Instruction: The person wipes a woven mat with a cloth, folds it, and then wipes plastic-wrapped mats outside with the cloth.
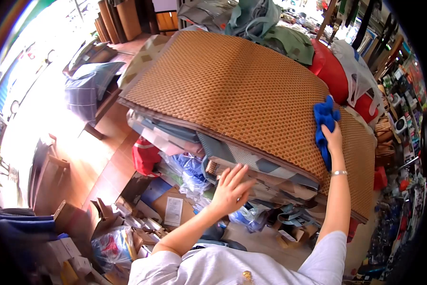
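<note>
In the head view, a bright blue cloth (324, 124) is bunched under my right hand (333, 137), whose fingers grip it against the right part of a brown woven mat (232, 78). The mat lies on top of a stack of folded patterned mats (251, 159) in grey, beige and pink. My left hand (231, 190) is held in front of the stack's near side, fingers spread, with nothing in it. Whether its fingertips touch the stack I cannot tell.
Open cardboard boxes (99, 216) and plastic-wrapped goods (113, 244) crowd the floor at lower left. Red bags (330, 71) and a white plastic bag (356, 71) sit at the mat's far right. Shelves of small goods (403, 190) line the right. A plaid cushion (87, 90) rests at left.
</note>
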`<state>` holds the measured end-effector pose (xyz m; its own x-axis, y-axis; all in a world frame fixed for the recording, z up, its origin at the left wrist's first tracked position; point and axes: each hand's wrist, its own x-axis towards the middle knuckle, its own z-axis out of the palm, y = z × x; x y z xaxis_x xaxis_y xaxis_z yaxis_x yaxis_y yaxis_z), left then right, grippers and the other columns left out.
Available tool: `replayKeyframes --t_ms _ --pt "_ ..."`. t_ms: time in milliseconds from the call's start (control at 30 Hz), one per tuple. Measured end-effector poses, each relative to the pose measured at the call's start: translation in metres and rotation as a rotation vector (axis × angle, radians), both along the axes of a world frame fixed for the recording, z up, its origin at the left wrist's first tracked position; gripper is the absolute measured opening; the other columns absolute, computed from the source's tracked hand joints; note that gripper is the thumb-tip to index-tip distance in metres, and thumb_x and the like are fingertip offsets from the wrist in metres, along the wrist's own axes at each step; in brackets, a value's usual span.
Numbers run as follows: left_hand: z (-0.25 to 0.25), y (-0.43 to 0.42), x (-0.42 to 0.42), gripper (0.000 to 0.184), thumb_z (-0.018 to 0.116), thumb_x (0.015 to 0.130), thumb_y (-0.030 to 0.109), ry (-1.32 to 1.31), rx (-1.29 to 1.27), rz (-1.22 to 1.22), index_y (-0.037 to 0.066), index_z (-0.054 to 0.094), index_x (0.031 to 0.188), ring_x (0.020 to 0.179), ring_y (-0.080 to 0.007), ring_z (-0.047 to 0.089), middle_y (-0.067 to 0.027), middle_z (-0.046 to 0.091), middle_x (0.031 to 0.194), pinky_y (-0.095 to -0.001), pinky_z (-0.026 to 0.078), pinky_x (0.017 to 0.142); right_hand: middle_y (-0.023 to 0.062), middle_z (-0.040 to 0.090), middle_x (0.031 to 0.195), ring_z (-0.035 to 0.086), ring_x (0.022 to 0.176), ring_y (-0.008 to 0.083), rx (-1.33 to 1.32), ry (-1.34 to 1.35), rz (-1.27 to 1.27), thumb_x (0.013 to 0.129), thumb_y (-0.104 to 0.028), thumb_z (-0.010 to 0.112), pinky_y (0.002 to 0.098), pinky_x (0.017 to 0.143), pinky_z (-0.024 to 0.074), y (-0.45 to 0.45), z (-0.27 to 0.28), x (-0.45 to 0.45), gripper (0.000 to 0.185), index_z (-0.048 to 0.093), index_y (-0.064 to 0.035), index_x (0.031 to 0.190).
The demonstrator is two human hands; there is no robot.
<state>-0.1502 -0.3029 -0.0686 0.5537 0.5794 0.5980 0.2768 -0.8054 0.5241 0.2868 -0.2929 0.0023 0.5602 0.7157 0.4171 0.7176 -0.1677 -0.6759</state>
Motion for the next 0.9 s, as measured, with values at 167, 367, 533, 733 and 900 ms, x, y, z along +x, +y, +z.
replayKeyframes --t_ms 167,367,533,733,900 --pt "-0.073 -0.071 -0.089 0.037 0.064 0.082 0.016 0.324 -0.33 -0.114 0.018 0.063 0.119 0.133 -0.0336 0.041 -0.0153 0.046 0.142 -0.0532 0.028 0.111 0.0118 0.064 0.109 0.06 0.098 0.022 0.051 0.2 0.01 0.086 -0.029 0.07 0.0335 0.089 0.0448 -0.058 -0.022 -0.006 0.048 0.057 0.0018 0.12" --pt "-0.104 -0.086 -0.183 0.032 0.064 0.083 0.017 0.426 -0.513 -0.054 0.018 0.065 0.115 0.125 -0.0291 0.049 -0.0098 0.055 0.133 -0.0506 0.032 0.107 0.0184 0.062 0.114 0.06 0.104 0.0309 -0.169 -0.003 -0.105 0.089 -0.033 0.064 0.0375 0.093 0.0438 -0.07 -0.001 -0.043 0.05 0.054 0.0021 0.123" --pt "-0.122 -0.035 -0.212 0.03 0.064 0.084 0.018 0.379 -0.47 -0.052 0.017 0.065 0.113 0.119 -0.0267 0.054 -0.0084 0.06 0.126 -0.0502 0.034 0.105 0.0205 0.056 0.13 0.052 0.118 0.0398 -0.423 -0.428 -0.092 0.087 -0.035 0.062 0.0444 0.102 0.0395 0.032 0.033 -0.145 0.053 0.053 -0.0041 0.13" --pt "-0.114 0.053 -0.32 0.034 0.062 0.083 0.018 0.33 -0.501 0.041 0.017 0.062 0.117 0.123 -0.0235 0.051 -0.007 0.059 0.126 -0.0516 0.033 0.106 0.0109 0.049 0.14 0.045 0.126 0.0363 -0.371 -0.602 0.038 0.086 -0.04 0.061 0.0526 0.105 0.0339 0.255 0.017 -0.358 0.054 0.051 -0.0176 0.134" --pt "-0.102 0.086 -0.497 0.027 0.066 0.081 0.016 0.325 -0.499 0.533 0.017 0.066 0.108 0.11 -0.0236 0.058 -0.0044 0.065 0.115 -0.045 0.04 0.097 0.0064 0.053 0.137 0.051 0.121 0.0363 -0.381 -0.676 0.183 0.084 -0.04 0.059 0.0514 0.1 0.0398 0.377 -0.023 -0.477 0.053 0.052 -0.0205 0.133"
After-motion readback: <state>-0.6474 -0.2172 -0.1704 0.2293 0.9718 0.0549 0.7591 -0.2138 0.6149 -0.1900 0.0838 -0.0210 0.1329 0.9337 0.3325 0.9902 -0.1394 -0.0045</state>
